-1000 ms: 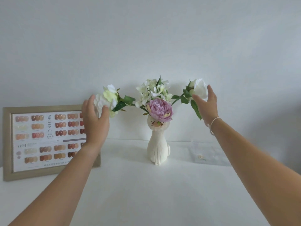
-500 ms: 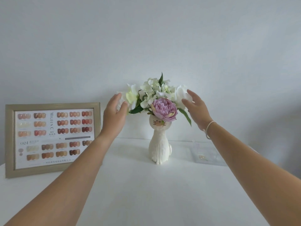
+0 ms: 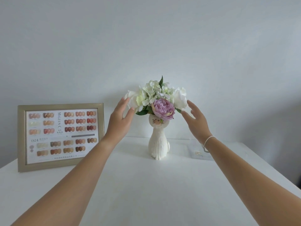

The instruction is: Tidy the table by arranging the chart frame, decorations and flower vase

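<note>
A white cat-shaped flower vase (image 3: 158, 142) stands upright at the back middle of the white table (image 3: 146, 193). It holds a tight bunch of white flowers (image 3: 154, 90) and one purple peony (image 3: 163, 108). My left hand (image 3: 121, 118) is open beside the left white bloom (image 3: 136, 98), its fingertips touching the petals. On the other side my right hand (image 3: 195, 119) is open just beside the right white rose (image 3: 180, 97), holding nothing. The gold chart frame (image 3: 60, 136) with nail colour samples leans upright against the wall at the left.
A clear acrylic tray (image 3: 199, 151) with a small gold item lies flat to the right of the vase, partly behind my right wrist. The wall runs close behind the vase and frame. The table's right edge slopes off at the far right.
Both hands have pushed the two outer white flowers inward, from spread wide to gathered against the bunch. The hands now sit lower and loose at the bouquet's sides.
</note>
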Demonstrator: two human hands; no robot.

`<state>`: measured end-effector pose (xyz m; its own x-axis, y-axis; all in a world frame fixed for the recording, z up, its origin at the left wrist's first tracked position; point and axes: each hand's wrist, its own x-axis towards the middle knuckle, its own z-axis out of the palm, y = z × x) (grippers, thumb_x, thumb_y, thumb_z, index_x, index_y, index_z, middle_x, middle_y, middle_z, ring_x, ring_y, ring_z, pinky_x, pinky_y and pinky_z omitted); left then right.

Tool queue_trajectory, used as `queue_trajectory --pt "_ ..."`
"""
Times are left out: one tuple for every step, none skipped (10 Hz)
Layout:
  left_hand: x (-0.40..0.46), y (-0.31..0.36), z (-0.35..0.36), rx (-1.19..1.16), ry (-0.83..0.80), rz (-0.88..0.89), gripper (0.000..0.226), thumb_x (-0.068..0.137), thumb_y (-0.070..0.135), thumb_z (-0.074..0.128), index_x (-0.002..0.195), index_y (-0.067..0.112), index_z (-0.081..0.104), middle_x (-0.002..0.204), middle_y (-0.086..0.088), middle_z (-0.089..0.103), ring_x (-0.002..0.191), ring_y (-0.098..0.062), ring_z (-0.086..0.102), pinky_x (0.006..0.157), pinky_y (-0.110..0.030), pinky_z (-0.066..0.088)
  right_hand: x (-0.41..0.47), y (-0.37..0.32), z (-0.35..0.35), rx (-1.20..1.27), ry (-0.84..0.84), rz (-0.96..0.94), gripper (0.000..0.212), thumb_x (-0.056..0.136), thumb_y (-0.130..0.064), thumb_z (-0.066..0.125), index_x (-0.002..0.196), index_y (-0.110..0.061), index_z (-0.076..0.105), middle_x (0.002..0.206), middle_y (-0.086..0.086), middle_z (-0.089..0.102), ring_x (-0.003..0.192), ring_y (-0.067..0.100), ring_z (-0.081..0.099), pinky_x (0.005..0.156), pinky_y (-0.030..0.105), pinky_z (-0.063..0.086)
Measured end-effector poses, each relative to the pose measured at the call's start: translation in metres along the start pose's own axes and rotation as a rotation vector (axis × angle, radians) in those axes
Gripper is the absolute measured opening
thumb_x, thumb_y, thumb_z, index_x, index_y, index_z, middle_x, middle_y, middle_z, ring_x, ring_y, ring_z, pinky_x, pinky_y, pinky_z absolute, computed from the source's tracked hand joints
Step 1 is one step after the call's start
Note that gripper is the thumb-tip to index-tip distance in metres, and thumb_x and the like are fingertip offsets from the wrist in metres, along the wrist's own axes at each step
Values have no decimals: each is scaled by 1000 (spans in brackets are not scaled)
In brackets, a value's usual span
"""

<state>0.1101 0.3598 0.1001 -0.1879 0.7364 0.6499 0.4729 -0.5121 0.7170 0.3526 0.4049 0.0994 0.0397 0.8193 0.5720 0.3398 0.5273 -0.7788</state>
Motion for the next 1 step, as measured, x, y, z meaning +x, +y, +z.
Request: queue_trajectory --pt "-23 2 0 -13 -42 -32 47 95 25 42 141 23 33 155 6 23 141 -3 16 114 -23 14 -31 1 -2 15 -15 31 49 90 -28 53 137 -30 38 145 -8 40 133 13 37 102 25 31"
